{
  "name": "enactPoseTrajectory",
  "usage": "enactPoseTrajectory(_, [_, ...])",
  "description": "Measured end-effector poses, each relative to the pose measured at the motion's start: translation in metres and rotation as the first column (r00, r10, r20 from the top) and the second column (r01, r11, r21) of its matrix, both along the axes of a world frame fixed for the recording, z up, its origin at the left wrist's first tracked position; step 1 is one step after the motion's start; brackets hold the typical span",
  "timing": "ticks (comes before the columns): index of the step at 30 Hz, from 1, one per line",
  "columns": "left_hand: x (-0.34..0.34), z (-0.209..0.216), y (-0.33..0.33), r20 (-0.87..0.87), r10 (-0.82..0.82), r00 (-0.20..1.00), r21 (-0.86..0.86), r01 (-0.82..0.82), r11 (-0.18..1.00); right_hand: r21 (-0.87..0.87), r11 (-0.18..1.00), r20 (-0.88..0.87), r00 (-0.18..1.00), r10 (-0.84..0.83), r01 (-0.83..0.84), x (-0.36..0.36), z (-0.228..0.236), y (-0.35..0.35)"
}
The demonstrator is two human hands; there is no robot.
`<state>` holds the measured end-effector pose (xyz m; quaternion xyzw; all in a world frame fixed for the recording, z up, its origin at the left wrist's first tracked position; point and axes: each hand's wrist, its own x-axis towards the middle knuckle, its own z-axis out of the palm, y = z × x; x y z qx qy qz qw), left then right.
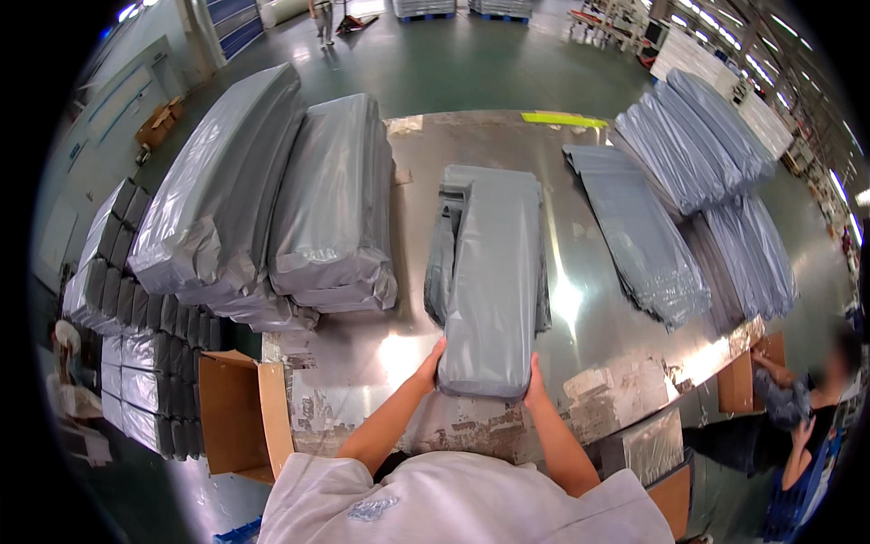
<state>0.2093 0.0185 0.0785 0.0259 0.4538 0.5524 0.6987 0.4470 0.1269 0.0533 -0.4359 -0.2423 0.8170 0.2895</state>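
A long stack of grey plastic bags (494, 290) lies on the metal table (580, 236) in front of me, its near end toward my body. My left hand (430, 366) grips the near left edge of the stack, and my right hand (535, 381) holds its near right edge. Both thumbs show along the sides; the other fingers are mostly hidden. Under and beside this stack, further grey bags (441, 263) stick out at the left, slightly askew.
Two tall wrapped grey bundles (331, 199) stand at the table's left. Looser bag stacks (643, 236) and a higher pile (693, 136) sit at the right. An open cardboard box (237, 412) is at the near left. A co-worker (807, 408) handles grey bags at the right.
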Motion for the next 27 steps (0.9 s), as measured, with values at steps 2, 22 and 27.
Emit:
enactPoseTrajectory(2, [-0.006,0.041,-0.004,-0.196,-0.095,0.976,0.097,0.115,0.989,-0.032,0.983,0.049,0.982,0.184,-0.183,-0.002,0.045,0.003])
enactPoseTrajectory(22, [-0.225,0.291,-0.102,-0.310,0.881,0.358,0.464,-0.752,0.469,0.495,0.796,-0.257,0.816,0.518,-0.349,-0.319,0.299,-0.025])
enactPoseTrajectory(27, [-0.184,0.234,-0.122,-0.490,0.865,0.108,0.714,-0.520,0.469,0.866,0.464,0.028,0.944,0.330,-0.188,-0.347,0.242,-0.068])
